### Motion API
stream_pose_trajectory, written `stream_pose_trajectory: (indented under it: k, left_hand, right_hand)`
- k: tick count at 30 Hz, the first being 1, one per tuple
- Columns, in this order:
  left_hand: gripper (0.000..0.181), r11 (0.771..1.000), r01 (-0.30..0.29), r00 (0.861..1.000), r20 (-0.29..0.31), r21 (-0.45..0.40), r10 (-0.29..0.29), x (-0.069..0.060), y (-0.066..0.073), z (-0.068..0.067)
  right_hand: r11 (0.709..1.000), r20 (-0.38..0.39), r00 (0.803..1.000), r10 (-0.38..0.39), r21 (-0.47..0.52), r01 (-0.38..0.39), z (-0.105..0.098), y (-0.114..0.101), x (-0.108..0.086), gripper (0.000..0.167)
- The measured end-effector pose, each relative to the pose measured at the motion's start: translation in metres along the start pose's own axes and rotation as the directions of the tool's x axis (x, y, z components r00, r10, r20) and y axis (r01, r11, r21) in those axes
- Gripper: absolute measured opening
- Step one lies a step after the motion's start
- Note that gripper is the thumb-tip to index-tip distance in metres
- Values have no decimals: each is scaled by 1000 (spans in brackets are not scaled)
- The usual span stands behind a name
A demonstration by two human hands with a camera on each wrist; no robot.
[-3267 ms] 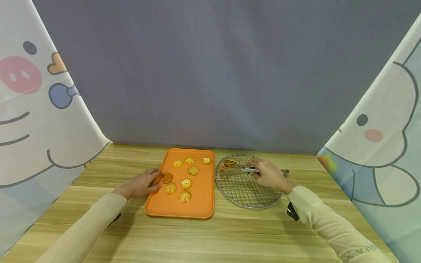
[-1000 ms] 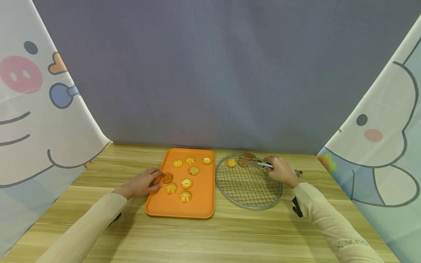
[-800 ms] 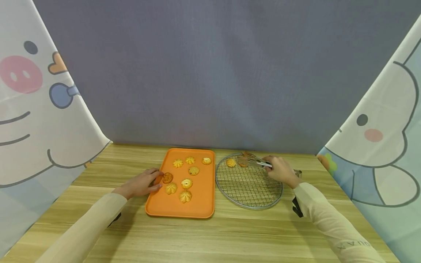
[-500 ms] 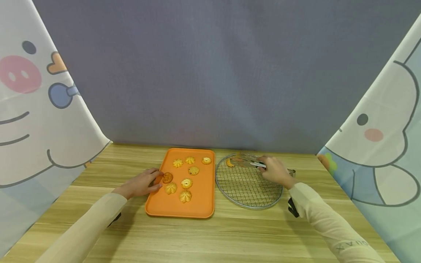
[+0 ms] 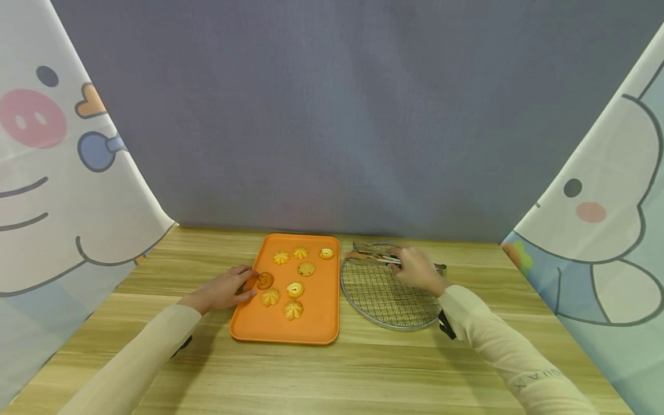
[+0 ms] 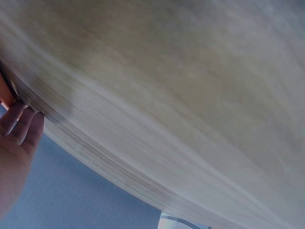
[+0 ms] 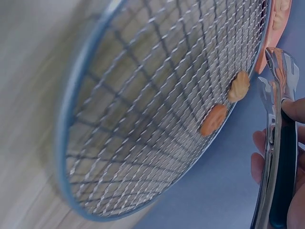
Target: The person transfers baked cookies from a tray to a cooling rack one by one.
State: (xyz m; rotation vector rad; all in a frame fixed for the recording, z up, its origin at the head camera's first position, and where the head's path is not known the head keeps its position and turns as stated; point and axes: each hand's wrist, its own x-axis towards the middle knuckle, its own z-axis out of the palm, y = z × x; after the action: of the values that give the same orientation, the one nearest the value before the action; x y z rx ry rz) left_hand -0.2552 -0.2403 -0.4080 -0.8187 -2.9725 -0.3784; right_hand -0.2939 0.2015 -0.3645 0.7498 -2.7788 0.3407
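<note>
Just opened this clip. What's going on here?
A person's right hand grips a pair of tongs by the far side of a round wire rack; the tongs' tips are apart, with nothing between them. Two cookies lie on the rack. The left hand rests at the left edge of an orange tray holding eight more.

grey-blue backdrop [image 5: 332,115] | cartoon-print side panels [image 5: 62,202] | wood-grain tabletop [image 5: 311,377]

Curtained booth: grey backdrop [image 5: 332,127], cartoon-print cloths [image 5: 36,207], wood-grain table [image 5: 290,374].
</note>
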Motion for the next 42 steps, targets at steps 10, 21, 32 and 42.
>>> stream_pose_trajectory:
  k: [10, 21, 32, 42]
  left_hand:
    - [44, 1000, -9, 1000, -4, -4, 9, -1, -3, 1]
    - [44, 1000, -13, 1000, -11, 2, 13, -1, -2, 1]
    - [44, 1000, -20, 1000, -16, -4, 20, 0, -4, 2]
    - [44, 1000, -31, 999, -25, 6, 31, 0, -6, 3]
  right_hand:
    - [1000, 42, 999, -11, -16, 12, 4, -18, 18, 38]
    - [999, 73, 997, -22, -37, 25, 9, -27, 39, 37]
    - [999, 97, 995, -11, -34, 15, 16, -33, 52, 35]
    - [998, 93, 996, -5, -59, 11, 22, -38, 57, 33]
